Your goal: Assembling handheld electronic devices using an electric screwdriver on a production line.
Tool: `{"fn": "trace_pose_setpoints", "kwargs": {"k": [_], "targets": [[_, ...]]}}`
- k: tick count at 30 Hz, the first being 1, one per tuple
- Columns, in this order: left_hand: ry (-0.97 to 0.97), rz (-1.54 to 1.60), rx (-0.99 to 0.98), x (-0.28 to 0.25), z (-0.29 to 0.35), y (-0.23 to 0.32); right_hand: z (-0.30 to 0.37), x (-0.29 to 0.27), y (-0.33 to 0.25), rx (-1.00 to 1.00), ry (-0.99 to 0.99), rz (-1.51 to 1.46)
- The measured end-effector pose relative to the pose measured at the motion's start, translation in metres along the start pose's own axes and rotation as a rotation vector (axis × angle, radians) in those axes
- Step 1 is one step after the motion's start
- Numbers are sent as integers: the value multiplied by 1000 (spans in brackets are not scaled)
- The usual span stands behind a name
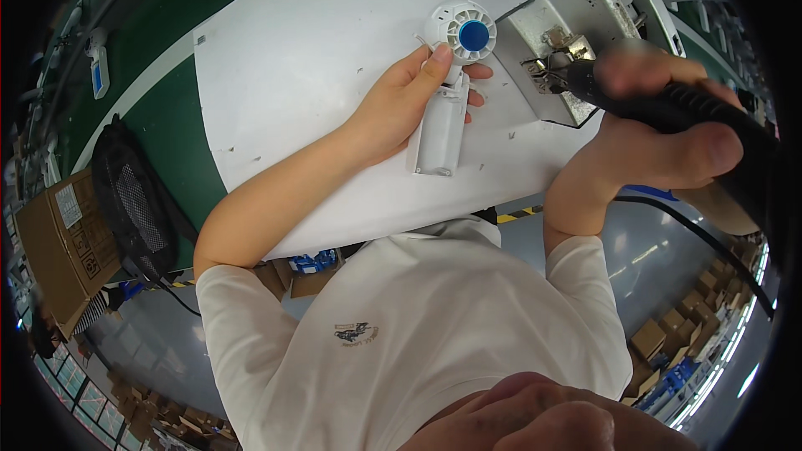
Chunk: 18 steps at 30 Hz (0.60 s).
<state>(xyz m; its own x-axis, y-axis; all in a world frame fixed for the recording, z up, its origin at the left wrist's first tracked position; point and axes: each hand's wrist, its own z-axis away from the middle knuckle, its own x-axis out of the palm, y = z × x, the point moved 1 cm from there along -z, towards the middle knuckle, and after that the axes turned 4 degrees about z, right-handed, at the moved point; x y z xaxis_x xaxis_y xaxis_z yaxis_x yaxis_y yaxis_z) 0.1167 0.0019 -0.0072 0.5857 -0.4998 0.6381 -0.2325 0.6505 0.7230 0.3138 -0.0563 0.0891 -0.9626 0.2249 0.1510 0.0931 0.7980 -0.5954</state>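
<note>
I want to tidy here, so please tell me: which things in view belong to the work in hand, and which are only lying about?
Seemingly in use:
white device with blue centre, in the left hand
black tool, in the right hand
open metal box, by the tool

Probably just lying about:
black mesh bag
brown cardboard box, left
cardboard boxes at lower right

Free passage over the tabletop (pixel 288 58) at left, left hand (pixel 404 102) and metal box (pixel 555 12) as obstacles
</note>
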Motion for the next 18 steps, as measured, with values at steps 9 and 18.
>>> {"fn": "trace_pose_setpoints", "kwargs": {"k": [9,18], "targets": [[-16,51,-28,-2,0,0,24,46,11,164,-102,-185],[42,49,-67,-5,6,2,34,60,40,142,-135,-243]]}}
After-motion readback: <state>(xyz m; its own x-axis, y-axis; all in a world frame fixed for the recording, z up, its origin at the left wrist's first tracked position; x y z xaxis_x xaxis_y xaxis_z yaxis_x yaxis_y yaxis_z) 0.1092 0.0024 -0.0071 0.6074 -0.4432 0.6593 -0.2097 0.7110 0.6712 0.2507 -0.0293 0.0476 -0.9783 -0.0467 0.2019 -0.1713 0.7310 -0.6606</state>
